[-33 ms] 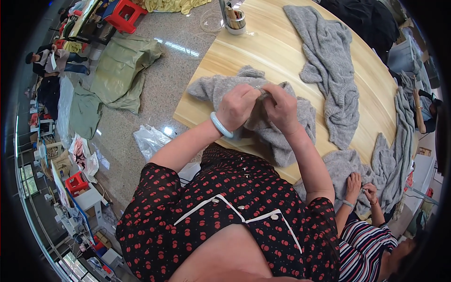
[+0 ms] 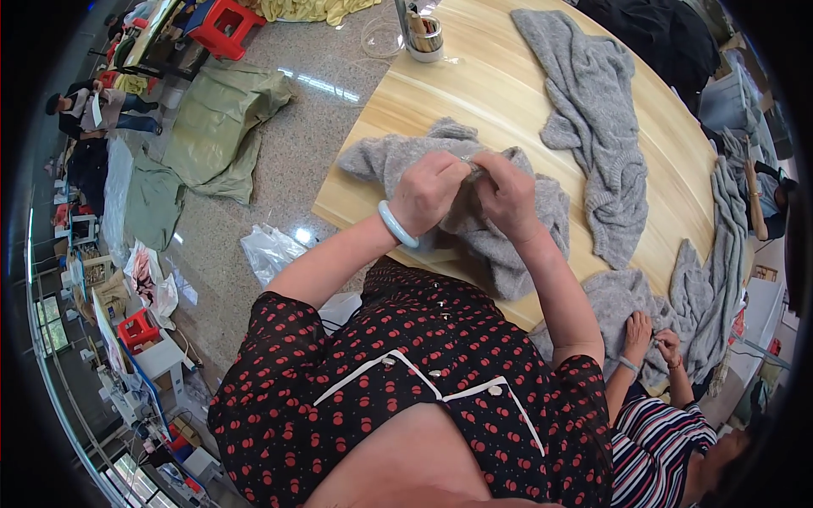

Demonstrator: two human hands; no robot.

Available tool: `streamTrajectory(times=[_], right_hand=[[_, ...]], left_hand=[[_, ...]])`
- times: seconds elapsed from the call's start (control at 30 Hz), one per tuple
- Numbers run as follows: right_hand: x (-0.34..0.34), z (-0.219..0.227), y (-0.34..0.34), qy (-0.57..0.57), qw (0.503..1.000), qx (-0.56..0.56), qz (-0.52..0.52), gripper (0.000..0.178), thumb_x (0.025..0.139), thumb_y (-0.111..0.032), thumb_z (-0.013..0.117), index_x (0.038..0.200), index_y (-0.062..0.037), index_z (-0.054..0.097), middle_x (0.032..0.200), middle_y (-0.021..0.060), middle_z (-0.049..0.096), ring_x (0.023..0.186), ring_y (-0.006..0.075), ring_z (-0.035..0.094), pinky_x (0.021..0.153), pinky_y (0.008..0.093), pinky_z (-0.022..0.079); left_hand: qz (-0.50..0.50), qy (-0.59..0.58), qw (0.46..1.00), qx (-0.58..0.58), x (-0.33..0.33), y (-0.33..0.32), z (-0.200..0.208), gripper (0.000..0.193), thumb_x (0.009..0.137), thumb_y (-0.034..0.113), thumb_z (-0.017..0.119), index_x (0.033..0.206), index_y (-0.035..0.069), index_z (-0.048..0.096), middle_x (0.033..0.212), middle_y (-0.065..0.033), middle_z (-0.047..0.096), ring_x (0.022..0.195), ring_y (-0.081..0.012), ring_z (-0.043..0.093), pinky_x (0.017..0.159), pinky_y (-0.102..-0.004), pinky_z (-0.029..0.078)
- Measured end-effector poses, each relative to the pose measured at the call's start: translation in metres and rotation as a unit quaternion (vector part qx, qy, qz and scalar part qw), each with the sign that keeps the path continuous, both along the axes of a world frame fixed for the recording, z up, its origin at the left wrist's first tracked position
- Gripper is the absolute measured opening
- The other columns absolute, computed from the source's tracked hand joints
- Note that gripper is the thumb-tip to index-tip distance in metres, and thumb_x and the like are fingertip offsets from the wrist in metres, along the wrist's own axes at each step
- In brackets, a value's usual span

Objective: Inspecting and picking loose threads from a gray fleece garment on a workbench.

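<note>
Nothing has visibly shifted since the earlier frame, so we judge that the close work continues at the same spot. Starting at the far left, beyond the shiny speckled floor [image 2: 313, 118], we find a standing person [image 2: 95, 110] with a pale sheet in hand, then a spread of green sheeting [image 2: 216, 127], a red stool [image 2: 224, 27] and a clear plastic bag [image 2: 271, 251]. Next comes our left hand [image 2: 429, 193], a pale bracelet [image 2: 396, 226] at its wrist, fingers curled and pinching at a raised part of a grey knit garment [image 2: 500, 271]. That garment lies bunched on the near edge of the wooden table [image 2: 474, 85], just in front of us. Our right hand [image 2: 508, 199] meets the left, thumb and finger pinched together at the same point; something small and pale shows between the fingertips, too small to identify. Above them stands a cup of tools [image 2: 426, 38]. Further right lies a second grey garment [image 2: 593, 110], and below it a co-worker's hands [image 2: 639, 334] rest on more grey knitwear [image 2: 610, 292].
</note>
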State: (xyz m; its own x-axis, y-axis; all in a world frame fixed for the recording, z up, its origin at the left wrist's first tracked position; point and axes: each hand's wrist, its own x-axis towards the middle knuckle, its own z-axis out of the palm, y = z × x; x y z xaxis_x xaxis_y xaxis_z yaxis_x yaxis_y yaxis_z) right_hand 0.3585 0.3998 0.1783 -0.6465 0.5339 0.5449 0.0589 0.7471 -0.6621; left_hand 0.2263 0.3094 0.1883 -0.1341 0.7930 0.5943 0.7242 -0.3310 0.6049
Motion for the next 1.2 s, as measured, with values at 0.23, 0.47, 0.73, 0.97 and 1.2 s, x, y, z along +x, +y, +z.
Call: streamTrajectory(times=[0.23, 0.47, 0.73, 0.97, 1.2], right_hand=[[0.011, 0.004, -0.006, 0.009, 0.999, -0.029, -0.017, 0.029, 0.065, 0.007, 0.050, 0.092, -0.0042, 0.055, 0.078, 0.0134, 0.058, 0.066, 0.0282, 0.059, 0.058, 0.0320, 0.047], [0.010, 0.011, -0.005, 0.023, 0.999, -0.024, -0.012, 0.029, 0.063, 0.010, 0.051, 0.088, -0.0040, 0.056, 0.074, 0.0125, 0.057, 0.061, 0.0272, 0.057, 0.054, 0.0317, 0.045], [0.017, 0.014, -0.001, 0.017, 0.995, 0.093, 0.011, 0.025, 0.065, 0.009, 0.053, 0.087, -0.0037, 0.057, 0.063, 0.0112, 0.050, 0.051, 0.0242, 0.049, 0.043, 0.0326, 0.038], [0.019, 0.008, 0.000, -0.012, 0.998, 0.057, 0.016, 0.026, 0.066, 0.009, 0.052, 0.088, -0.0029, 0.056, 0.068, 0.0109, 0.052, 0.055, 0.0226, 0.050, 0.049, 0.0294, 0.041], [0.020, 0.000, 0.001, 0.006, 0.935, -0.354, -0.020, 0.022, 0.075, 0.005, 0.047, 0.096, -0.0023, 0.052, 0.082, 0.0012, 0.055, 0.071, 0.0064, 0.050, 0.064, 0.0197, 0.041]], left_hand=[[-0.119, -0.397, 0.869, -0.272, -0.017, 0.004, 0.008, 0.018, 0.083, 0.007, 0.052, 0.099, 0.001, 0.058, 0.075, -0.0073, 0.059, 0.067, -0.0062, 0.053, 0.061, -0.0229, 0.045], [-0.149, -0.150, 0.966, -0.149, -0.022, 0.013, 0.000, 0.019, 0.078, 0.003, 0.054, 0.095, 0.004, 0.061, 0.078, -0.0080, 0.063, 0.065, -0.0132, 0.058, 0.061, -0.0246, 0.046], [-0.147, -0.325, 0.892, -0.277, -0.019, 0.014, 0.008, 0.015, 0.083, 0.007, 0.050, 0.093, 0.004, 0.061, 0.071, -0.0004, 0.058, 0.065, -0.0054, 0.052, 0.058, -0.0215, 0.043], [-0.130, -0.545, 0.754, -0.343, -0.010, 0.003, -0.004, 0.021, 0.086, 0.009, 0.047, 0.106, 0.004, 0.054, 0.088, 0.0018, 0.057, 0.074, -0.0043, 0.052, 0.065, -0.0184, 0.044], [0.052, -0.220, 0.971, -0.084, 0.023, -0.008, -0.034, 0.014, 0.080, 0.004, 0.053, 0.093, 0.001, 0.056, 0.076, -0.0089, 0.056, 0.064, -0.0095, 0.052, 0.056, -0.0244, 0.042]])
